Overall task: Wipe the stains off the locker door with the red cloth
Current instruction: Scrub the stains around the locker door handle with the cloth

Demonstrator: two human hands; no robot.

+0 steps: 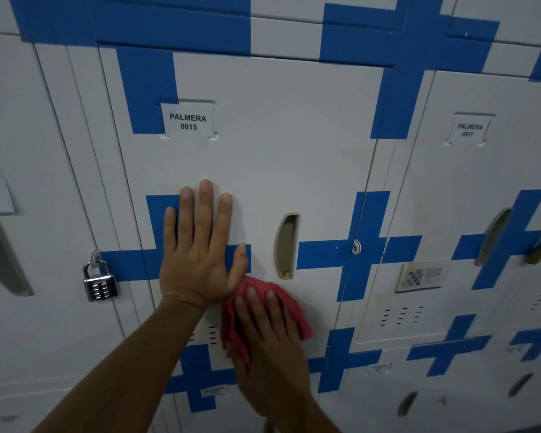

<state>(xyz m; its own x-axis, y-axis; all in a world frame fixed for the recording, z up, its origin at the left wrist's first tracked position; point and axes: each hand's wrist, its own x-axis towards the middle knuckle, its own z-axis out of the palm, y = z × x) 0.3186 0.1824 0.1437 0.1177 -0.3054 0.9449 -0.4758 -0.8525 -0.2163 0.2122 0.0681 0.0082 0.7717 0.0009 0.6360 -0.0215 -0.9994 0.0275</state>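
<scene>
The white locker door [272,145] with blue crosses and a label reading PALMERA 0015 fills the middle of the head view. My left hand [200,245] lies flat on it, fingers spread, left of the recessed handle [286,246]. Just below and to the right, my right hand [269,342] presses the red cloth [297,310] against the lower part of the door. The cloth sticks out above and beside my fingers; the rest is hidden under my palm. Faint yellowish marks show near the door's right edge.
A combination padlock [100,281] hangs on the latch at the door's left edge. A small empty hasp [356,246] sits at the right edge. The neighbouring locker PALMERA 0011 [469,129] carries a sticker [422,275] and a padlock [539,250].
</scene>
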